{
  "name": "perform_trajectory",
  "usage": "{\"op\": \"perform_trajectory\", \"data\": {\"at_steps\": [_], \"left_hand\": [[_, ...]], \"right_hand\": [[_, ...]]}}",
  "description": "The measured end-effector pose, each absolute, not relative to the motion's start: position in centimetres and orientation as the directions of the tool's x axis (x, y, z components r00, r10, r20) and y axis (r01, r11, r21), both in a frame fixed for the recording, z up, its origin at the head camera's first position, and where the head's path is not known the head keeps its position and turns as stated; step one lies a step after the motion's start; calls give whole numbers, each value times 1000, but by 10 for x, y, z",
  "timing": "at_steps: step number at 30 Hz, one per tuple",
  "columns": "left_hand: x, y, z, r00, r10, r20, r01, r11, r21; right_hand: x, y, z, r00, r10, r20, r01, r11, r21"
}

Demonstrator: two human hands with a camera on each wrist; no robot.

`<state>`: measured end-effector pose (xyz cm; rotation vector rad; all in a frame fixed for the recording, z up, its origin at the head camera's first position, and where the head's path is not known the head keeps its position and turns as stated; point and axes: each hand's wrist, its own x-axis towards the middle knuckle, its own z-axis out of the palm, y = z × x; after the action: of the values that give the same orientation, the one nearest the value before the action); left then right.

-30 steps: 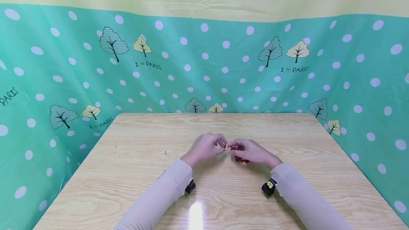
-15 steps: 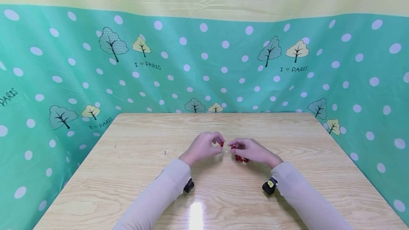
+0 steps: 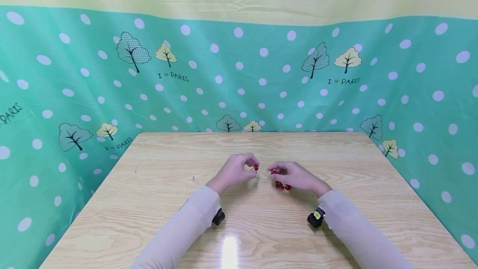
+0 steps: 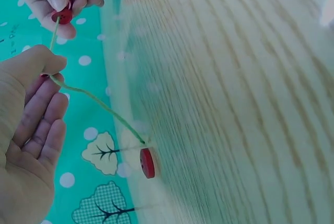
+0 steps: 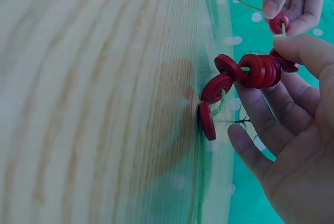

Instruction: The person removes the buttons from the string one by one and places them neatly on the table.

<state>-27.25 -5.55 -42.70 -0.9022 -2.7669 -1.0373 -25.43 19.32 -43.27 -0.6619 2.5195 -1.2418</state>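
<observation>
My left hand (image 3: 234,171) pinches a red button (image 5: 279,23) between thumb and index finger. A green string (image 4: 99,101) passes through this button. From the left hand it trails down to another red button (image 4: 147,162) at its end, close to the tabletop. Facing it, my right hand (image 3: 294,176) pinches a red button (image 4: 61,15) on the same string, and the string runs fairly straight between the two hands. Several more red buttons (image 5: 258,71) are strung below the right hand's fingers, and the lowest button (image 5: 206,121) hangs at or near the table surface.
The hands are over the middle of a light wooden table (image 3: 149,219). A tiny purple speck (image 3: 193,178) lies to the left. A green dotted curtain (image 3: 239,94) closes off the back and sides. Each wrist carries a black camera (image 3: 315,219).
My left hand has moved a little left with its red button, widening the gap between the hands. The right hand has stayed nearly still.
</observation>
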Motion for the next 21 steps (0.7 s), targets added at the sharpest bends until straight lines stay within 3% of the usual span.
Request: {"op": "perform_trajectory", "data": {"at_steps": [21], "left_hand": [[-274, -72, -427, -842, 459, 284, 526, 582, 620]], "right_hand": [[-255, 195, -435, -865, -502, -5, -326, 569, -755]]}}
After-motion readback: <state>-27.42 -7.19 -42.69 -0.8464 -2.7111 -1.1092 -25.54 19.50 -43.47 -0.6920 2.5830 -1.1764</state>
